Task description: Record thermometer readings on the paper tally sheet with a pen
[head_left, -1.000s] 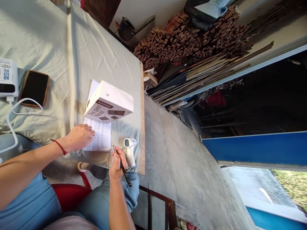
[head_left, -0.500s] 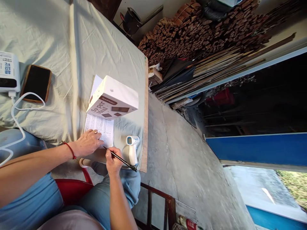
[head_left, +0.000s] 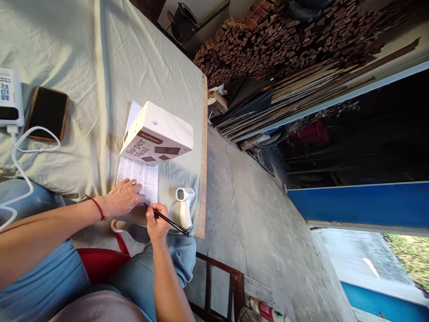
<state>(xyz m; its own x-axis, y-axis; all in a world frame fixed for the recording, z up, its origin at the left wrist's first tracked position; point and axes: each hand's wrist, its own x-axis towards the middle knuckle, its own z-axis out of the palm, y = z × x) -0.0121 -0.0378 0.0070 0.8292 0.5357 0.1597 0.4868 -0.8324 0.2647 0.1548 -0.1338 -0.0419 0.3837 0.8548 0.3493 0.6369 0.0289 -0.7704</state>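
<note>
A sheet of paper (head_left: 147,181) covered in rows of small writing lies near the table's front edge. My left hand (head_left: 124,197) rests flat on its lower part, fingers stretched out. Beside it, my right hand (head_left: 157,223) is closed round a black pen (head_left: 172,223), whose tip points at the paper's bottom edge by my left fingertips. A white box (head_left: 167,123) marked "Super Meal" stands on the far part of the paper and hides some of it. Just right of my right hand lies a white infrared thermometer (head_left: 185,208).
On the left of the cloth-covered table (head_left: 77,58) are a phone (head_left: 47,114) and a white power bank (head_left: 10,98) with a cable (head_left: 20,165). A red chair (head_left: 100,264) is under me. Firewood (head_left: 254,40) is stacked beyond the table, and a wooden frame (head_left: 221,268) stands at lower right.
Both hands stay almost in place, with the pen still at the paper's lower edge. The whole view has shifted very slightly.
</note>
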